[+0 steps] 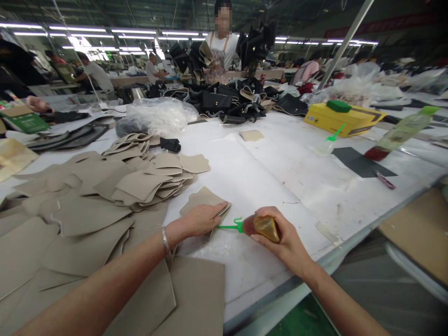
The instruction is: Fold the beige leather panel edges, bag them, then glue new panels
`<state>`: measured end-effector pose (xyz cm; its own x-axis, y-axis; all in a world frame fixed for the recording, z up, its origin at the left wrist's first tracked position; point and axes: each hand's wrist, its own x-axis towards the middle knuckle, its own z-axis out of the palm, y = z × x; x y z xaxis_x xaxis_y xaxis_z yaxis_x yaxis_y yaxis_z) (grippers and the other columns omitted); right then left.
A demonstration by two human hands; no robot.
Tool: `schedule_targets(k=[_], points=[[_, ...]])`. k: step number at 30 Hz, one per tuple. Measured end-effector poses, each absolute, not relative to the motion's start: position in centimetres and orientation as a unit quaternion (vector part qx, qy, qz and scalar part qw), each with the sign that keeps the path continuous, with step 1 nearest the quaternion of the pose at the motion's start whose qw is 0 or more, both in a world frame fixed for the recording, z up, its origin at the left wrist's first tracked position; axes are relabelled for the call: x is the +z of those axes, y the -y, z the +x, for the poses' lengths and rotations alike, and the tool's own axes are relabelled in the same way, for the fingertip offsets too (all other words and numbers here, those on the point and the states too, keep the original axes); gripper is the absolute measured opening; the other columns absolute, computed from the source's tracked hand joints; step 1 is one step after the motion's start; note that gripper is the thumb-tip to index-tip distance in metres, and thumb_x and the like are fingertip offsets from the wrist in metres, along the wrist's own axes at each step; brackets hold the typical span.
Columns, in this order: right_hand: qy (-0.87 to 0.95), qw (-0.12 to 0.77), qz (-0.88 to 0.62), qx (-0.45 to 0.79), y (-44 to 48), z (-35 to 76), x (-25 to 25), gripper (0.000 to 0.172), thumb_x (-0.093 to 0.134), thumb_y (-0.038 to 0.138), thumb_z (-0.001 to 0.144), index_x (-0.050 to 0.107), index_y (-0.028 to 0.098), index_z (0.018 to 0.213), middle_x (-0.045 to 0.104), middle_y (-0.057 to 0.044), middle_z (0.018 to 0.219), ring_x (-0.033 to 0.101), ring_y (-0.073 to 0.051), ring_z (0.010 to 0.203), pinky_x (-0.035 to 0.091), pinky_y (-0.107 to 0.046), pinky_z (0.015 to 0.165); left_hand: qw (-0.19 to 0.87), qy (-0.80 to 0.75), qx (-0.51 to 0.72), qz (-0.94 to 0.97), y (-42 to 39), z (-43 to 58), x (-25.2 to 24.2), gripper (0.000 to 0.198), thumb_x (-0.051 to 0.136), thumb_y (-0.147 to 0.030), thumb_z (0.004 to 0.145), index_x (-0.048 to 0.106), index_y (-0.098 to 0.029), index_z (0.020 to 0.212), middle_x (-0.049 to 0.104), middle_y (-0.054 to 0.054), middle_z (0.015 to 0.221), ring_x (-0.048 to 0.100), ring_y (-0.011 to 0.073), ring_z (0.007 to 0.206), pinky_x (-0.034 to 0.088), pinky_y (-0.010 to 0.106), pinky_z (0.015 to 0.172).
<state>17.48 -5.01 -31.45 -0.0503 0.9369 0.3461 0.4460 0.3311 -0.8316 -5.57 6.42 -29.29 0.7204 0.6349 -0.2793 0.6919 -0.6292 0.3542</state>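
My right hand is wrapped round a squeeze bottle of amber glue-like liquid, tilted on its side. Its thin green nozzle points left and reaches the edge of a beige leather-like piece. My left hand, with a bracelet at the wrist, grips that piece, index finger along its right corner; the thumb is mostly hidden. To the left of it lies a heap of similar beige pieces, some partly under my left forearm.
On the white table stand a yellow box with a green lid on it, a small green-tipped bottle and a tilted bottle with red liquid. Black bag parts pile up at the back, before a standing person.
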Motion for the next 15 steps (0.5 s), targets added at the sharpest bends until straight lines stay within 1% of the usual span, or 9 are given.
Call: schedule_targets(k=[4, 6, 10, 12, 15], points=[[0.691, 0.470, -0.519, 0.180, 4.6, 17.9, -31.5, 0.036, 0.071, 0.028, 0.083, 0.050, 0.029, 0.112, 0.053, -0.004, 0.109, 0.054, -0.023, 0.103, 0.043, -0.036, 0.091, 0.223, -0.361, -0.058, 0.904, -6.5, -5.6, -29.4, 0.056, 0.035, -0.026, 0.090, 0.035, -0.025, 0.146, 0.052, 0.004, 0.143, 0.055, 0.0238, 0.123, 0.041, 0.033, 0.103], [0.699, 0.465, -0.512, 0.182, 4.9, 17.5, -31.3, 0.035, 0.070, 0.029, 0.083, 0.050, 0.029, 0.112, 0.053, -0.004, 0.110, 0.053, -0.023, 0.105, 0.043, -0.037, 0.091, 0.221, -0.366, -0.059, 0.902, -6.6, -5.6, -29.4, 0.056, 0.035, -0.027, 0.090, 0.036, -0.025, 0.145, 0.054, 0.004, 0.140, 0.057, 0.0236, 0.121, 0.042, 0.033, 0.102], [0.707, 0.445, -0.493, 0.243, 5.3, 17.1, -31.1, 0.035, 0.071, 0.031, 0.082, 0.050, 0.028, 0.110, 0.055, -0.005, 0.110, 0.055, -0.024, 0.104, 0.046, -0.036, 0.088, 0.217, -0.381, -0.072, 0.896, -6.5, -5.4, -29.2, 0.057, 0.036, -0.027, 0.089, 0.035, -0.026, 0.146, 0.057, 0.004, 0.138, 0.059, 0.0241, 0.119, 0.043, 0.033, 0.099], [0.702, 0.451, -0.502, 0.228, 4.8, 17.5, -31.2, 0.035, 0.071, 0.031, 0.082, 0.050, 0.028, 0.111, 0.055, -0.005, 0.109, 0.056, -0.024, 0.103, 0.046, -0.037, 0.088, 0.222, -0.379, -0.076, 0.895, -6.5, -5.3, -28.8, 0.057, 0.036, -0.025, 0.088, 0.036, -0.025, 0.146, 0.055, 0.004, 0.140, 0.057, 0.0244, 0.121, 0.043, 0.034, 0.101], [0.699, 0.466, -0.520, 0.157, 3.8, 18.6, -31.4, 0.035, 0.069, 0.031, 0.084, 0.049, 0.028, 0.113, 0.054, -0.005, 0.109, 0.055, -0.025, 0.103, 0.045, -0.040, 0.090, 0.230, -0.371, -0.080, 0.896, -6.4, -5.2, -28.2, 0.057, 0.033, -0.024, 0.089, 0.037, -0.024, 0.146, 0.050, 0.004, 0.144, 0.055, 0.0252, 0.124, 0.042, 0.036, 0.103]])
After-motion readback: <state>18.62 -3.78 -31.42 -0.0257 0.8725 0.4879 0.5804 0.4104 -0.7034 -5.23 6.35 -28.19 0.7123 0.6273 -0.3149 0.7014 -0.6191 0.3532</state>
